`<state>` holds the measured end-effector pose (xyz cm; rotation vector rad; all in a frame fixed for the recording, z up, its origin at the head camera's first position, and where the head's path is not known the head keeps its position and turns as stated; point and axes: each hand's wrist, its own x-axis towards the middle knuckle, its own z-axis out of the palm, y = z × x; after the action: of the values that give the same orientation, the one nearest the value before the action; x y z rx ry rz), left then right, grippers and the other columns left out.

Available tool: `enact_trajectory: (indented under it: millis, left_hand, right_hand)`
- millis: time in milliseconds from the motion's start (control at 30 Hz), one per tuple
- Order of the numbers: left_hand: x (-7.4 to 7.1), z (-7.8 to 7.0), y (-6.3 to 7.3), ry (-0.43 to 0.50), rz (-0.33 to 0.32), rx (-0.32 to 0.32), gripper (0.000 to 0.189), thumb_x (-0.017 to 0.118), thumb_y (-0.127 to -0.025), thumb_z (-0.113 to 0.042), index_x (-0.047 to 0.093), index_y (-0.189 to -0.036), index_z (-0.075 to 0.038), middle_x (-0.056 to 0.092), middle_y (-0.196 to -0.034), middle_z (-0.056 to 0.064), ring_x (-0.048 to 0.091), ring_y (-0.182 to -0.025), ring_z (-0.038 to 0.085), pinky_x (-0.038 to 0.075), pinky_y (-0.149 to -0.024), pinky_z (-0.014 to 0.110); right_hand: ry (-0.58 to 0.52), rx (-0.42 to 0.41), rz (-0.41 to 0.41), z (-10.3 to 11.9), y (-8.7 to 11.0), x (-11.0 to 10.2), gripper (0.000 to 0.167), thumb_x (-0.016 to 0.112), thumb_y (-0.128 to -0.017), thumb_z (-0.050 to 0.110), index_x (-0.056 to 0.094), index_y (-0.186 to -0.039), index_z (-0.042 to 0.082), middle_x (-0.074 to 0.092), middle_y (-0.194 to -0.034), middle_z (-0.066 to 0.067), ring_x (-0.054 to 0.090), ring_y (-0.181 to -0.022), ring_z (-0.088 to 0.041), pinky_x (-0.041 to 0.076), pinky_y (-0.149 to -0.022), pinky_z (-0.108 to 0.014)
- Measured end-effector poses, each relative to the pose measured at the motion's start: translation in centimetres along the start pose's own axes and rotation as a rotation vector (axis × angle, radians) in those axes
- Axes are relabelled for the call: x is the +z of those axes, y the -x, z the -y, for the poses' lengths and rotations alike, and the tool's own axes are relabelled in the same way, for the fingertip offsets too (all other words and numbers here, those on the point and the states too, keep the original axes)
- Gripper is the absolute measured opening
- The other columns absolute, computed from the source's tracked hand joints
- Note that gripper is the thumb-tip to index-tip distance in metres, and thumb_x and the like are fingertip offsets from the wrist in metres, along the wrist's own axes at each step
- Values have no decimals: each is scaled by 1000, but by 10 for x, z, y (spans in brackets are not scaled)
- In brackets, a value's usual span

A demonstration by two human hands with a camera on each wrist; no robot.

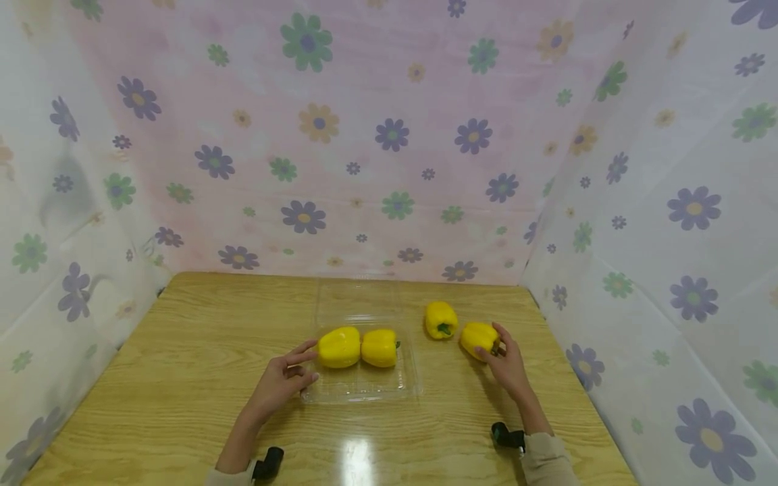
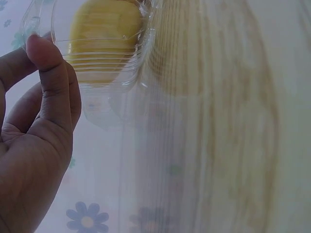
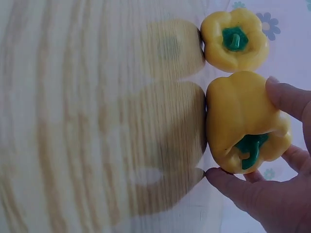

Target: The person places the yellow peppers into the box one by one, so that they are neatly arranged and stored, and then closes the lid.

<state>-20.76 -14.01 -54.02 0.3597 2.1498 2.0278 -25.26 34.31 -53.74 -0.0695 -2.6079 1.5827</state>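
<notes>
Two yellow bell peppers, the left one [image 1: 339, 347] and the right one [image 1: 379, 348], lie side by side in a clear plastic container [image 1: 358, 391]. My left hand [image 1: 281, 383] is at the container's left side. In the left wrist view its thumb and finger pinch the clear rim. Farther right, my right hand [image 1: 509, 364] holds another yellow bell pepper [image 3: 238, 107] lying on its side, fingers and thumb around it. Its green stem [image 3: 251, 153] faces the wrist. A fourth, loose pepper [image 1: 439, 316] sits just left of the held one.
The container's clear lid [image 1: 358, 297] lies folded back behind it on the wooden table [image 1: 231, 324]. Flower-printed cloth [image 1: 352, 135] stands along the back and both sides. A black camera mount sits at each wrist, left [image 1: 269, 464] and right [image 1: 507, 437].
</notes>
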Motion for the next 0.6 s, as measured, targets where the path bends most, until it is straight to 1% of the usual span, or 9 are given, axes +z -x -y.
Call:
enact_trajectory:
  millis: [67, 233, 333, 467, 600]
  left_hand:
    - [0, 1, -1, -5, -2, 6, 50, 71, -94, -4, 54, -140, 11, 33, -163, 17, 58, -75, 13, 53, -56, 24]
    - [0, 1, -1, -12, -7, 18, 48, 70, -94, -3, 56, -139, 11, 34, -163, 17, 57, -75, 12, 53, -56, 24]
    - [0, 0, -1, -15, -8, 15, 49, 71, -95, -3, 56, -139, 11, 34, -163, 17, 57, -74, 12, 53, -56, 23]
    - [0, 0, 0, -10, -6, 3, 50, 71, -95, -4, 55, -140, 11, 34, -163, 16, 57, -75, 13, 53, -57, 24]
    - [0, 0, 0, -5, -3, -1, 51, 71, -94, -4, 54, -140, 11, 34, -163, 16, 58, -76, 15, 53, -57, 24]
  right_hand:
    - [13, -1, -2, 0, 1, 0, 75, 66, -100, 17, 24, -160, 1, 25, -157, -29, 25, -145, -44, 25, -119, -62]
    - [9, 7, -30, 3, 3, -2, 76, 68, -99, 18, 25, -159, 0, 26, -153, -31, 26, -142, -45, 27, -117, -63]
    - [6, 19, -48, 3, 6, -3, 75, 69, -99, 18, 27, -159, 1, 25, -153, -32, 28, -140, -47, 30, -114, -63]
    - [5, 47, -53, 1, 11, -6, 77, 68, -100, 24, 26, -160, 3, 24, -153, -33, 33, -137, -50, 36, -111, -63]
    - [-9, 61, -66, 0, 15, -9, 78, 69, -99, 28, 27, -161, 5, 24, -154, -32, 38, -134, -51, 42, -107, -60]
